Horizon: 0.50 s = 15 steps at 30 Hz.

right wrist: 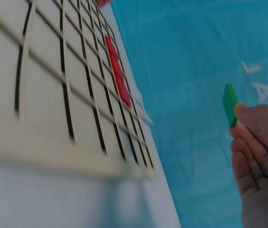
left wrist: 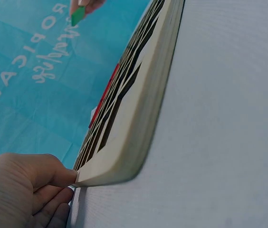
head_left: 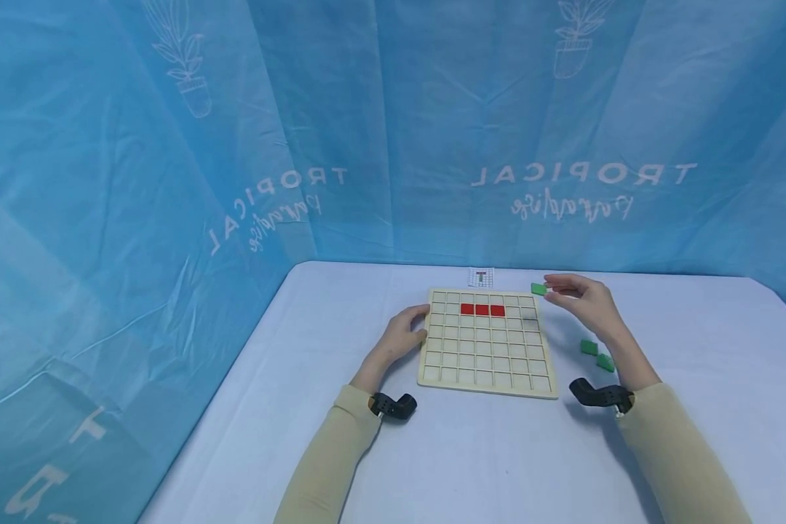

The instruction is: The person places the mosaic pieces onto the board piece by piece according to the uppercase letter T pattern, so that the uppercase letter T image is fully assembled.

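Observation:
A pale wooden grid board (head_left: pixel 487 391) lies on the white table, with three red square tiles (head_left: pixel 482 310) side by side in one of its far rows. At the board's left edge my left hand (head_left: pixel 402 336) holds the rim, its thumb (left wrist: pixel 58 175) against the frame in the left wrist view. My right hand (head_left: pixel 586 302) pinches a green square tile (right wrist: pixel 229 105) between thumb and fingertips, raised near the board's far right corner. Two more green tiles, one nearer the board (head_left: pixel 589 347) and one by the right wrist (head_left: pixel 605 362), lie on the table.
Behind the board's far edge lies a small printed grid card (head_left: pixel 481 277) with a T-shaped pattern. A blue printed curtain (head_left: pixel 419 145) hangs along the back and left of the white table (head_left: pixel 471 466). Black camera mounts sit on both wrists.

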### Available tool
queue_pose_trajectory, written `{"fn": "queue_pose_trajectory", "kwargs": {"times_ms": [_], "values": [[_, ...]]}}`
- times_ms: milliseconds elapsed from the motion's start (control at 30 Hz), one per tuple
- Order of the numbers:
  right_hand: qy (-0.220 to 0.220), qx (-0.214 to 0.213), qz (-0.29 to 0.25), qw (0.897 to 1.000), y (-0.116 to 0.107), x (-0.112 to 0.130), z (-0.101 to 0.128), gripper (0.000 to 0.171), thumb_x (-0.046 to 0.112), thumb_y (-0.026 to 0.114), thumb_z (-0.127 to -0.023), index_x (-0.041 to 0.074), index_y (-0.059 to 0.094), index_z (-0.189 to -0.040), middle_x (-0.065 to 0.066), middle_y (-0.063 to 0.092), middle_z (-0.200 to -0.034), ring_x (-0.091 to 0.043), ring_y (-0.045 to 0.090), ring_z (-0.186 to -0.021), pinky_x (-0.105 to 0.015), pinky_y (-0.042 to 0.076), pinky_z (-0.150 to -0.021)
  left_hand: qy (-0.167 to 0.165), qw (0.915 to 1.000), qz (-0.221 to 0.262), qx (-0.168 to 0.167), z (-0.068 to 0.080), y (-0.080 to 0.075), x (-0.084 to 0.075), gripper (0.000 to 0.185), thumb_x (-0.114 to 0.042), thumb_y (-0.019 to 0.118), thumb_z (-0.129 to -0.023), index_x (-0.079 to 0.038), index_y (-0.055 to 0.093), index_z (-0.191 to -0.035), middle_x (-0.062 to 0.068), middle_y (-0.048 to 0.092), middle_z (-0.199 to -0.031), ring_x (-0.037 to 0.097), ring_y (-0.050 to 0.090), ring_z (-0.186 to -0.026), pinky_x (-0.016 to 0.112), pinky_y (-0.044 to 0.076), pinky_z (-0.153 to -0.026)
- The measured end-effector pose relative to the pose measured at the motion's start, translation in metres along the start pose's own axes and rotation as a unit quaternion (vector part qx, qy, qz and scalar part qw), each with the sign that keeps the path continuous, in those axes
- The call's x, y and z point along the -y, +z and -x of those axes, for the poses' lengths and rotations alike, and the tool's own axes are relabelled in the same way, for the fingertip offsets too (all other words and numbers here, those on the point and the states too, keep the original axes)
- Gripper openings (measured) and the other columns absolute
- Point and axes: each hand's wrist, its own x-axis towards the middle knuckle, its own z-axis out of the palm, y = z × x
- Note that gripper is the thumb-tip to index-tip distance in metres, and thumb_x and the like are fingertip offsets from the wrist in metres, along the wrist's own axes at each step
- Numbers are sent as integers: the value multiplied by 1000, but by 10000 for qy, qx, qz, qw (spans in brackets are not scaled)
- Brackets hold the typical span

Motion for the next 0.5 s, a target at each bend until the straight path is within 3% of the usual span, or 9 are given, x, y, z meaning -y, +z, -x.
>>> {"fn": "queue_pose_trajectory", "kwargs": {"times_ms": [133, 300, 367, 500], "values": [[-300, 199, -451, 9983, 19, 44, 8, 48, 45, 67, -85, 18, 62, -125, -5, 64, -115, -21, 60, -102, -39, 52, -83, -60, 9999, 79, 31, -1, -1, 0, 52, -5, 53, -89, -3, 42, -141, 11, 43, -142, 23, 33, -135, 32, 28, -111], [-332, 437, -995, 9935, 31, 100, 25, 44, 29, 69, -87, 7, 61, -124, -10, 64, -113, -23, 60, -101, -34, 53, -80, -103, 9999, 80, 30, -2, -1, 0, 53, -5, 54, -89, -4, 42, -141, 10, 43, -142, 22, 34, -134, 32, 28, -111], [-255, 443, -1050, 9932, 37, 108, 27, 42, 26, 69, -87, 6, 61, -124, -8, 65, -112, -19, 60, -100, -28, 53, -78, -130, 9999, 67, 41, -2, -1, 0, 53, -5, 54, -89, -4, 42, -141, 10, 43, -142, 22, 34, -134, 32, 28, -111], [-230, 453, -1194, 9915, 49, 113, 28, 41, 24, 69, -87, 6, 62, -123, -9, 65, -112, -20, 60, -99, -29, 54, -77, -145, 9999, 62, 70, -1, -1, -1, 53, -5, 55, -89, -4, 42, -141, 10, 43, -142, 22, 33, -135, 32, 28, -111]]}}
